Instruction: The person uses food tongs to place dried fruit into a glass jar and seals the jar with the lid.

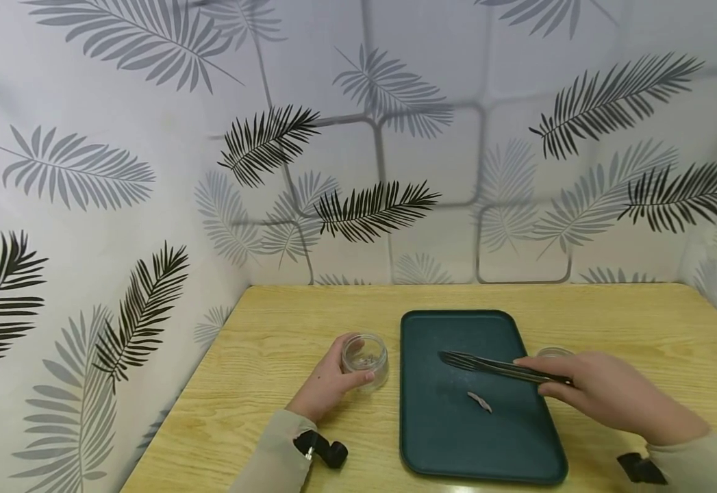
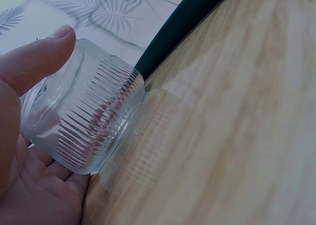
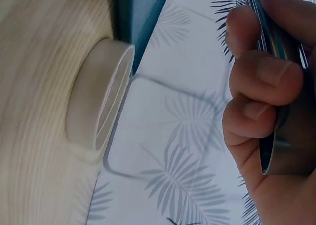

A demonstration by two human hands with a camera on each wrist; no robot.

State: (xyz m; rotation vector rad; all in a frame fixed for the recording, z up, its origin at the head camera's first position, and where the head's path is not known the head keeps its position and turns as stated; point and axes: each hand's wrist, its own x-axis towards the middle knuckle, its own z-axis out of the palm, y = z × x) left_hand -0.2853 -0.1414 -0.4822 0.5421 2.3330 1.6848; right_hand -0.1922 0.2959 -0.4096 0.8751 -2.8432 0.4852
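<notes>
My left hand [image 1: 326, 385] grips a small clear glass jar [image 1: 378, 376], thumb on the near side and fingers around the far side. The jar stands on the table, left of a dark green tray [image 1: 444, 445]. Through its ribbed wall, reddish-brown bits [image 2: 102, 120] show near the bottom. My right hand [image 1: 611, 394] holds metal tongs [image 1: 494, 367] by the rear end. Their tips reach left over the middle of the tray, close together. A thin pinkish-grey strip [image 1: 480, 402] lies on the tray, a little below the tongs in the head view.
A round, shallow, pale lid-like piece [image 3: 91, 96] sits on the wooden table [image 1: 284, 315], right beside the tray; in the head view my right hand partly covers it. A wall with a leaf print [image 1: 432, 239] rises behind the table and along its left side.
</notes>
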